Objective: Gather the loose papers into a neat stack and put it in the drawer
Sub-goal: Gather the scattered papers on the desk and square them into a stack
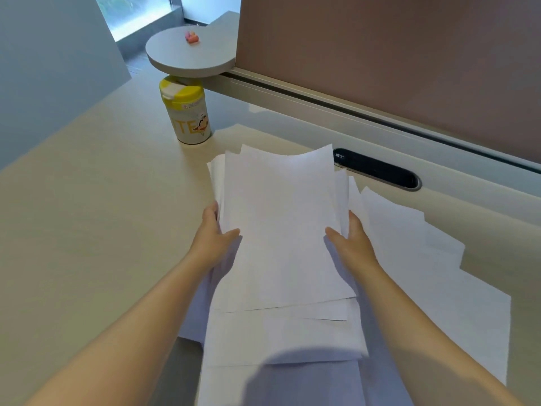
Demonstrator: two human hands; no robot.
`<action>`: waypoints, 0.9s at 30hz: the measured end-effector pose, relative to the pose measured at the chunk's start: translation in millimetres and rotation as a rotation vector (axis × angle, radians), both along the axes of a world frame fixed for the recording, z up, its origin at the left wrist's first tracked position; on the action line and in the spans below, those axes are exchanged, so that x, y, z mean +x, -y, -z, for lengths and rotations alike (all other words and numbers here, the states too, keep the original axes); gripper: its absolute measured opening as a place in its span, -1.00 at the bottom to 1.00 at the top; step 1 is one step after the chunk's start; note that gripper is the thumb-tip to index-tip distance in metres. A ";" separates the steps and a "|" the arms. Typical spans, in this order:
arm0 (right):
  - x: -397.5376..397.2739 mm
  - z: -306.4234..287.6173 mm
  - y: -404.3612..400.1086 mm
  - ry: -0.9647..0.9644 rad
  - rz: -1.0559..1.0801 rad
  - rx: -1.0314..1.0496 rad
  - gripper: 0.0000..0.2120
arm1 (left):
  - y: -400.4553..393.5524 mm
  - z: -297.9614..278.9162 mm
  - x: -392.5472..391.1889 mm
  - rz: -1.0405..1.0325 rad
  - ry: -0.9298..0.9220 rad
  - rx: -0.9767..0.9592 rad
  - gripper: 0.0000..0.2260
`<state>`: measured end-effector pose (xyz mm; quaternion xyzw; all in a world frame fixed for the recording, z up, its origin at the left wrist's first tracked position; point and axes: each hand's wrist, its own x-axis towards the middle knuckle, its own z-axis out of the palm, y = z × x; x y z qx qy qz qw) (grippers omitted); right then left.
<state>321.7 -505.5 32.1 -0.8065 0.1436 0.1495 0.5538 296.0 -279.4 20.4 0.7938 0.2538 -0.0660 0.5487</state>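
Observation:
A bundle of white papers [281,224] is held between both hands above the desk, its sheets uneven at the edges. My left hand [215,235] grips the bundle's left edge, thumb on top. My right hand [351,241] grips the right edge the same way. More loose white sheets [424,273] lie spread on the desk under and to the right of the bundle, and some hang over the near edge [278,341]. No drawer is in view.
A yellow-lidded canister [188,112] stands on the pale desk [87,200] at the back left, under a round grey shelf [190,54]. A black cable slot [377,168] sits behind the papers. A brown partition [380,54] closes the far side.

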 end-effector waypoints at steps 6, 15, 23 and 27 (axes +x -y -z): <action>-11.9 11.3 14.8 -0.120 -0.063 -0.558 -0.46 | -10.2 2.3 -13.0 -0.173 -0.158 0.086 -0.63; -33.7 -5.8 -9.4 -0.091 -0.219 -0.051 -0.54 | -11.1 9.7 -26.6 -0.067 -0.198 0.041 -0.62; -24.9 -0.5 6.3 -0.163 -0.020 -0.452 -0.57 | -19.2 2.6 -48.4 -0.179 -0.253 0.025 -0.68; -32.4 -0.2 -4.8 -0.232 -0.051 -0.225 -0.57 | -13.4 2.9 -54.3 -0.194 -0.196 -0.047 -0.66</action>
